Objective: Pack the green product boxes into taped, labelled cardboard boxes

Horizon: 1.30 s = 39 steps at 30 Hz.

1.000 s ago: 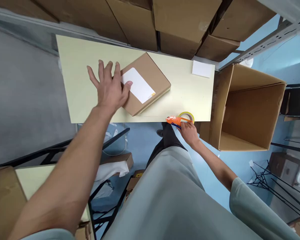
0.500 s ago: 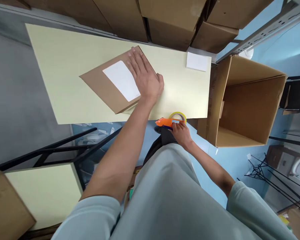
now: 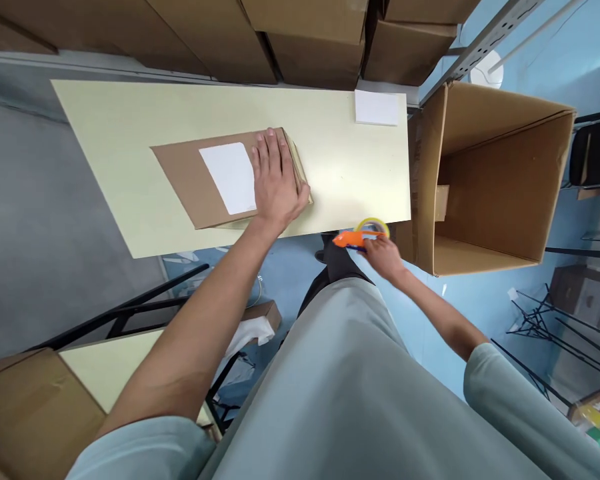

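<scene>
A flat brown cardboard box [image 3: 177, 177] with a blank-looking white label [image 3: 227, 179] lies on the pale yellow table. My left hand [image 3: 276, 183] rests on the right part of its top, fingers stretched out flat and the thumb near the right edge. It partly covers the label's right side. At the table's front edge, my right hand [image 3: 383, 257] is closed around an orange tape dispenser [image 3: 347, 239] with a yellow-rimmed roll of tape [image 3: 373, 221] on it. The dispenser is apart from the box, and its handle is mostly hidden by my fingers.
The table [image 3: 357, 173] bears a white stack of paper or labels [image 3: 377, 108] at the back right. A large open carton [image 3: 500, 180] stands against its right end. Brown boxes [image 3: 310, 57] line the shelf behind. Another carton [image 3: 35, 400] sits at lower left.
The box has turned on the table so that its long side lies closer to level, my left hand still on it. My right hand and the tape dispenser have shifted a little right.
</scene>
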Tool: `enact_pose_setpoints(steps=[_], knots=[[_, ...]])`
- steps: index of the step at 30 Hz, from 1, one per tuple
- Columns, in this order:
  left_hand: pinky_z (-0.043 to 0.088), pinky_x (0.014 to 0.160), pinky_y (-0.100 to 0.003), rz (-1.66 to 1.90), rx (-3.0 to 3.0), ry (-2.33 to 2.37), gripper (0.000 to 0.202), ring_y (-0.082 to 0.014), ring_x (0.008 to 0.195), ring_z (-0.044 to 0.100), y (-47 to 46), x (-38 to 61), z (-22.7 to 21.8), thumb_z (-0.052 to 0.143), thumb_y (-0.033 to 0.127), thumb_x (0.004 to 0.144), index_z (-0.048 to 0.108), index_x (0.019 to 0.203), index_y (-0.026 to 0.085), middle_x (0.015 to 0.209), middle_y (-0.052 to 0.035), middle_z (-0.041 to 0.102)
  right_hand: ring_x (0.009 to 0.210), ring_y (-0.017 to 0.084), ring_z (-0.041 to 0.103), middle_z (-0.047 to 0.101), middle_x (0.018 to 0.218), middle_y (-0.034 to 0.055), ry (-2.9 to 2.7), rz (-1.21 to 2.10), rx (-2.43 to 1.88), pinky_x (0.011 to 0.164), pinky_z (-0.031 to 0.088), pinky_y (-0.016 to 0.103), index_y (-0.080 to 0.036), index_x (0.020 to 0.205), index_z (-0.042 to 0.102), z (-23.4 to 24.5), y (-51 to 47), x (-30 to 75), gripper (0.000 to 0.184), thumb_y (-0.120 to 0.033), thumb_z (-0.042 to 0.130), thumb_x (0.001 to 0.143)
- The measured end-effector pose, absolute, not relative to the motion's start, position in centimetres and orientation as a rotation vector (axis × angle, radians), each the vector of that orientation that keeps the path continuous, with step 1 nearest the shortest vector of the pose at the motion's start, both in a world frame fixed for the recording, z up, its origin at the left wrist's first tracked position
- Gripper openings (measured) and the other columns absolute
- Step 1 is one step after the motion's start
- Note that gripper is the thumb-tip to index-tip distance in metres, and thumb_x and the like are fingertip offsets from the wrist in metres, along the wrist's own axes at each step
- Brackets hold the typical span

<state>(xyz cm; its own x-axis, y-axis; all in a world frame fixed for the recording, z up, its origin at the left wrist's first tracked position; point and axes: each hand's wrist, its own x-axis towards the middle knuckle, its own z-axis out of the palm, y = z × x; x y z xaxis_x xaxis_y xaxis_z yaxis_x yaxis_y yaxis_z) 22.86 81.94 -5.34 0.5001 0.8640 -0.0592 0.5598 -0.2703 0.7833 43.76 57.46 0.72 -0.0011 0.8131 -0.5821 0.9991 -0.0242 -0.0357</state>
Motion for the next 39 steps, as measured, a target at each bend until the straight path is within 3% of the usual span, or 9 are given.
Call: enact_pose_setpoints(steps=[4,8,13,16,19,24,31,36,39], knots=[[-0.005,0.148,-0.062,0.431,2.045,1.066,0.099,-0.0407,0.181,-0.004,81.0,22.9,-5.1,0.068,0.035,0.092,0.032,0.182,0.013,0.194,-0.0118,0.014,0.106,0.034,0.077,0.084,0.109,0.0224,1.779,-0.514,1.917,0.107,0.050,0.042,-0.009,0.123,0.071,3.5,59.0,48.8,0.041,-0.046,0.053,0.120],[-0.002,0.146,-0.067,0.323,2.153,0.855,0.094,-0.0407,0.181,0.006,79.6,21.7,-4.0,0.061,0.037,0.097,0.030,0.182,0.011,0.193,-0.0156,0.021,0.113,0.036,0.076,0.083,0.115,0.0255,1.785,-0.479,1.898,0.109,0.048,0.043,-0.004,0.133,0.067,3.4,63.5,47.7,0.045,-0.044,0.050,0.121],[-0.005,0.146,-0.066,0.150,2.239,0.756,0.080,-0.0371,0.181,0.008,77.8,16.5,-2.2,0.061,0.038,0.100,0.045,0.177,0.021,0.192,-0.0092,0.027,0.117,0.035,0.076,0.082,0.123,0.0260,1.948,-0.599,1.732,0.115,0.044,0.044,-0.002,0.140,0.064,1.4,65.1,42.3,0.044,-0.040,0.053,0.120],[-0.006,0.144,-0.070,0.111,2.245,0.842,0.075,-0.0386,0.181,0.003,76.7,13.5,-1.1,0.066,0.044,0.100,0.052,0.172,0.028,0.192,-0.0060,0.025,0.118,0.036,0.077,0.082,0.123,0.0260,2.012,-0.678,1.647,0.116,0.045,0.045,-0.001,0.138,0.066,0.2,63.6,38.7,0.044,-0.039,0.055,0.119],[-0.010,0.141,-0.076,0.184,2.182,1.090,0.080,-0.0417,0.180,-0.007,75.5,13.3,-1.0,0.072,0.052,0.099,0.049,0.173,0.032,0.194,-0.0050,0.016,0.117,0.035,0.077,0.083,0.122,0.0253,2.032,-0.726,1.637,0.115,0.046,0.044,-0.001,0.138,0.067,-0.7,62.0,35.6,0.040,-0.034,0.054,0.119],[-0.012,0.139,-0.079,0.395,1.912,1.435,0.095,-0.0422,0.178,-0.019,74.0,18.4,-3.3,0.073,0.063,0.100,0.038,0.180,0.025,0.194,-0.0128,0.011,0.116,0.033,0.078,0.083,0.123,0.0253,1.988,-0.729,1.716,0.115,0.049,0.044,-0.001,0.139,0.068,-1.5,60.4,33.4,0.040,-0.033,0.053,0.120],[-0.012,0.141,-0.073,0.543,1.841,1.425,0.071,-0.0322,0.170,-0.039,73.9,20.5,-5.7,0.058,0.055,0.110,0.053,0.170,0.018,0.194,-0.0096,0.019,0.117,0.032,0.078,0.082,0.122,0.0256,1.977,-0.784,1.777,0.120,0.048,0.045,-0.002,0.136,0.068,-2.1,59.5,33.0,0.043,-0.038,0.051,0.121],[-0.011,0.142,-0.076,0.458,1.927,1.391,0.098,-0.0380,0.176,-0.025,74.8,17.8,-5.2,0.073,0.054,0.100,0.030,0.183,0.026,0.195,-0.0098,0.010,0.114,0.030,0.078,0.083,0.116,0.0208,2.082,-0.823,1.744,0.123,0.047,0.044,-0.006,0.134,0.069,-2.5,59.7,30.6,0.037,-0.038,0.055,0.120],[-0.011,0.141,-0.076,0.424,1.993,1.385,0.099,-0.0405,0.177,-0.021,75.0,16.9,-5.0,0.070,0.052,0.101,0.024,0.185,0.025,0.195,-0.0107,0.004,0.113,0.031,0.078,0.084,0.117,0.0201,2.083,-0.807,1.762,0.124,0.046,0.045,-0.008,0.135,0.069,-2.1,59.4,31.6,0.038,-0.040,0.054,0.120]])
